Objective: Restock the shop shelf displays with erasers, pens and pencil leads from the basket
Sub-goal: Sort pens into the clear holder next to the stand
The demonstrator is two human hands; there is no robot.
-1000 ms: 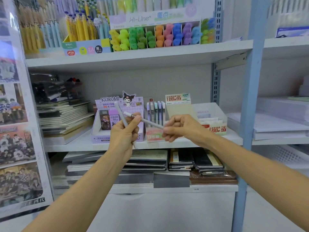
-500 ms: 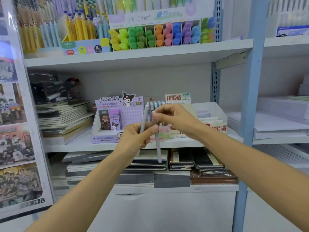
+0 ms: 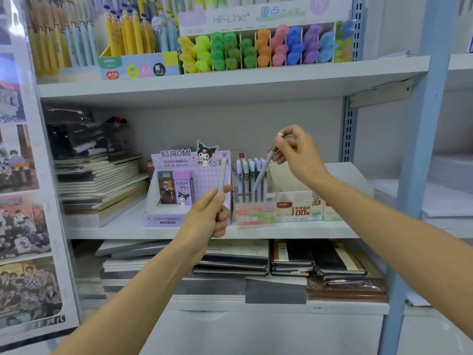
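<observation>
Pen point(image 3: 263, 172) top in right hand point(image 3: 298, 152) grip, tip in pen box point(image 3: 256, 216).

Bright, even shop light; soft motion blur throughout (edges bowed by the wide lens).

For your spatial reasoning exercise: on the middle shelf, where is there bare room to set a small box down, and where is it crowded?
Bare shelf board shows between the notebook stack and the Kuromi box, and along the front edge. From the Kuromi box through the pen display to the white carton it is packed, both hands working in front.
</observation>
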